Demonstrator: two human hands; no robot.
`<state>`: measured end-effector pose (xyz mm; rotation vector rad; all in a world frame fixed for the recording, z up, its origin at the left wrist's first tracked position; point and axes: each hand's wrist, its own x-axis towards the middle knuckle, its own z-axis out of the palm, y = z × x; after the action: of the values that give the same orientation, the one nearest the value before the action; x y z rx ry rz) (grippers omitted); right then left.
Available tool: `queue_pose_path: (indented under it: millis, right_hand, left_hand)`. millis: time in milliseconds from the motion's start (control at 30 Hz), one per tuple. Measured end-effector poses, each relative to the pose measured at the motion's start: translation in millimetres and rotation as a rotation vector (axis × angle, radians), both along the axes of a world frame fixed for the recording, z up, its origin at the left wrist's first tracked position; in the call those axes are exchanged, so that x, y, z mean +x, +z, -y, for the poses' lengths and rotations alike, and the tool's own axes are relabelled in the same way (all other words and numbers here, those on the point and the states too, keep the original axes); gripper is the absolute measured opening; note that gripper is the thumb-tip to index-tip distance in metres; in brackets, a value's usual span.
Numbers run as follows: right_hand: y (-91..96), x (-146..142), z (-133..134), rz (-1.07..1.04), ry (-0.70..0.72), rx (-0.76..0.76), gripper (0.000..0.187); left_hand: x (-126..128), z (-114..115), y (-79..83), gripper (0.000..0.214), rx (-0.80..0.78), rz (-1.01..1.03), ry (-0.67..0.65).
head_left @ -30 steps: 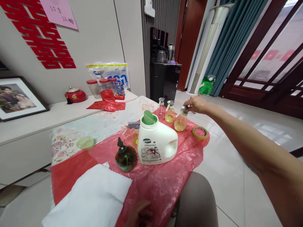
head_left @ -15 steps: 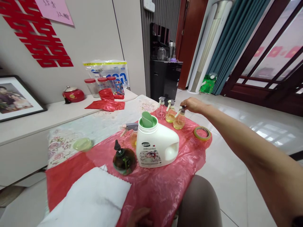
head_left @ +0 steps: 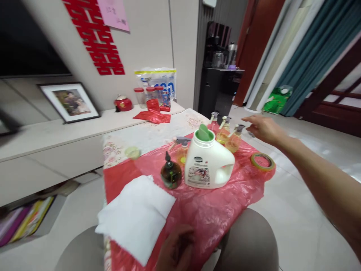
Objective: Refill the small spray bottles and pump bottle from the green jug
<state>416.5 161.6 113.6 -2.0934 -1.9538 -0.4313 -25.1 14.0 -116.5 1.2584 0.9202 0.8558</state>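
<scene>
My right hand [head_left: 261, 128] hovers just right of a row of three small spray bottles; the nearest spray bottle [head_left: 235, 139] holds yellow liquid. Its fingers are loosely spread, motion-blurred, and touch nothing. My left hand [head_left: 176, 250] rests at the near edge of the red plastic sheet [head_left: 214, 210], fingers curled on the sheet beside a white cloth [head_left: 137, 214]. A white detergent jug [head_left: 207, 160] with a green cap stands mid-table. Beside it are a dark green pump bottle [head_left: 170, 174] and another spray bottle [head_left: 182, 149].
A tape roll [head_left: 262, 161] lies at the table's right edge and a green lid [head_left: 132, 152] at its left. A low white cabinet [head_left: 56, 146] along the wall carries a framed photo [head_left: 69, 102], a red pot and jars. My knees are under the table's near edge.
My right hand has let go of the rightmost spray bottle's head and drawn back to the right. The view has swung left, showing more of the cabinet.
</scene>
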Motion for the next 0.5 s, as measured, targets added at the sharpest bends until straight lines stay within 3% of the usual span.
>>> queue_pose_path:
  millis: [100,267,367,500]
  right_hand:
    - [-6.2,-24,38,-0.091,0.052,0.103,0.037]
    - [-38.4,-70,108,-0.350,0.193,0.186,0.036]
    - [-63.9,-96,140,-0.513,0.184,0.142,0.036]
    - [-95.3,-128,167,-0.677,0.174,0.079,0.030]
  left_hand:
    - [-1,5,17.3,0.029,0.083,-0.008,-0.049]
    - [-9,-7,69.8,0.027,0.235,-0.009,0.008]
    - [-22,-42,91.0,0.029,0.338,-0.108,0.158]
    - [-25,-105,89.0,0.076,0.458,-0.333,0.287]
